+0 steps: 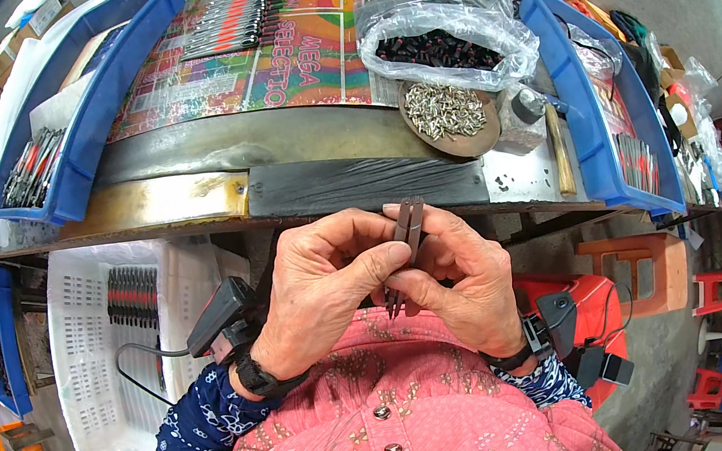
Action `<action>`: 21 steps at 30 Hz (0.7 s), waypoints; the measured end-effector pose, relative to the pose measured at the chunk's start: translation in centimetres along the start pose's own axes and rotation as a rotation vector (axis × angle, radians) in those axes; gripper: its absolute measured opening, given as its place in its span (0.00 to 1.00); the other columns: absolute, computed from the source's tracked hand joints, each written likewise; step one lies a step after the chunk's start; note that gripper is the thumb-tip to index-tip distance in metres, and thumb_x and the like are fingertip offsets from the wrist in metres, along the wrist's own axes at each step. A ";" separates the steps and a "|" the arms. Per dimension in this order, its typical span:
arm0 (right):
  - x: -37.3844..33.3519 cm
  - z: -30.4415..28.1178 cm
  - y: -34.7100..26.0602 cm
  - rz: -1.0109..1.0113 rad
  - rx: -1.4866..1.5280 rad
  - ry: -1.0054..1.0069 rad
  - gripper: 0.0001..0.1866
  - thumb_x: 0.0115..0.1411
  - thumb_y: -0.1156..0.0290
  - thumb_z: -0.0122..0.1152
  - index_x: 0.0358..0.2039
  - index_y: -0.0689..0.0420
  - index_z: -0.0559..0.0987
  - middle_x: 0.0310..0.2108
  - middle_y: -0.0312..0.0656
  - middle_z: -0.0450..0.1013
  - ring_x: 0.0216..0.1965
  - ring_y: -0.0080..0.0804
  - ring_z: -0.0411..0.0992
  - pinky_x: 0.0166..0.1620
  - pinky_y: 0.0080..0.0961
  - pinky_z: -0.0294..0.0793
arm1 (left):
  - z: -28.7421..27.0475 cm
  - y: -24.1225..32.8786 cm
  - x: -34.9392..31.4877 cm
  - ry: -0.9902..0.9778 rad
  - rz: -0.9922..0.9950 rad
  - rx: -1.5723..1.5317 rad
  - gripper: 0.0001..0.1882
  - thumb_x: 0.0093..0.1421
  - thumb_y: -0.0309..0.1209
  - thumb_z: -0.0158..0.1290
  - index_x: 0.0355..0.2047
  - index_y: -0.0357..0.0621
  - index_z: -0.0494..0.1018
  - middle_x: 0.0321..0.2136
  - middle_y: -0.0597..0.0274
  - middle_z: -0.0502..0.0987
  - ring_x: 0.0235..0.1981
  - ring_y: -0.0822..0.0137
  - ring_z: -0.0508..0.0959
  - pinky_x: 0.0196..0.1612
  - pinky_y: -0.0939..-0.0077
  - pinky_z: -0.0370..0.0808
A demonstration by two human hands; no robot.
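While both hands are brought together in front of the surface's near edge, a slim, dark brown-grey metal piece (pixel 408 229) with black pointed lower ends is pinched between them. By the left hand (pixel 324 260) it is gripped between thumb and bent fingers; by the right hand (pixel 456 258) it is clasped from the other side, thumb below, fingers curled behind. The piece is held tilted, its top leaning slightly right; whether one doubled tool or two separate parts are held cannot be told.

On the grey metal surface (pixel 179 150), a multicoloured printed sheet (pixel 327 70) is laid, with slender red-and-black tools (pixel 238 14) lined up in a row toward its far edge. To the right, small black parts (pixel 437 51) are heaped in a clear plastic bag (pixel 431 14); just before it, small silvery metal pieces (pixel 446 108) are piled in a round brown dish (pixel 471 147). Beside the dish, a wooden handle (pixel 562 156) is seen.

The surface is flanked by a long blue plastic bin (pixel 95 126) at left and another blue plastic bin (pixel 594 160) at right, both holding slim tools. Below, at left, dark slender tools (pixel 132 295) are stacked within a white perforated plastic crate (pixel 85 363).
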State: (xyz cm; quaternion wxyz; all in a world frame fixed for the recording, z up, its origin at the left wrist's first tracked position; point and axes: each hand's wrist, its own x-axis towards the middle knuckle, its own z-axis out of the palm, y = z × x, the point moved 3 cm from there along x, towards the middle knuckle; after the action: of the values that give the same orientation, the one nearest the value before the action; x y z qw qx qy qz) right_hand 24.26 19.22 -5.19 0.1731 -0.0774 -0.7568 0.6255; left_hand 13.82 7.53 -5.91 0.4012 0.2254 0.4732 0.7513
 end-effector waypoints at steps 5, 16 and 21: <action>0.0 0.0 0.0 0.016 0.007 -0.001 0.28 0.59 0.82 0.63 0.60 0.63 0.68 0.33 0.38 0.78 0.29 0.16 0.75 0.32 0.17 0.76 | -0.1 -0.3 0.0 0.006 -0.002 0.001 0.06 0.61 0.22 0.57 0.38 0.31 0.77 0.29 0.62 0.79 0.27 0.77 0.76 0.29 0.83 0.76; 0.0 0.2 0.2 0.028 -0.016 0.022 0.28 0.59 0.82 0.63 0.60 0.64 0.68 0.28 0.38 0.77 0.27 0.16 0.75 0.30 0.16 0.75 | -0.3 -0.4 0.1 0.020 -0.004 0.012 0.06 0.62 0.23 0.57 0.38 0.32 0.77 0.29 0.63 0.79 0.27 0.78 0.76 0.28 0.83 0.76; 0.1 0.2 0.2 0.048 -0.013 0.013 0.28 0.58 0.82 0.63 0.60 0.64 0.68 0.28 0.37 0.77 0.27 0.15 0.74 0.30 0.16 0.75 | -0.4 -0.7 0.2 0.027 -0.002 -0.002 0.06 0.62 0.24 0.57 0.37 0.32 0.77 0.28 0.63 0.79 0.25 0.78 0.76 0.26 0.83 0.75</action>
State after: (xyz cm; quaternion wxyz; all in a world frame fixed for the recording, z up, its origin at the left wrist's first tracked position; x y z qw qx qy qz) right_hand 24.08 19.09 -5.45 0.1625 -0.1008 -0.7576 0.6240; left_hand 13.72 7.64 -6.75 0.3957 0.2144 0.4779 0.7544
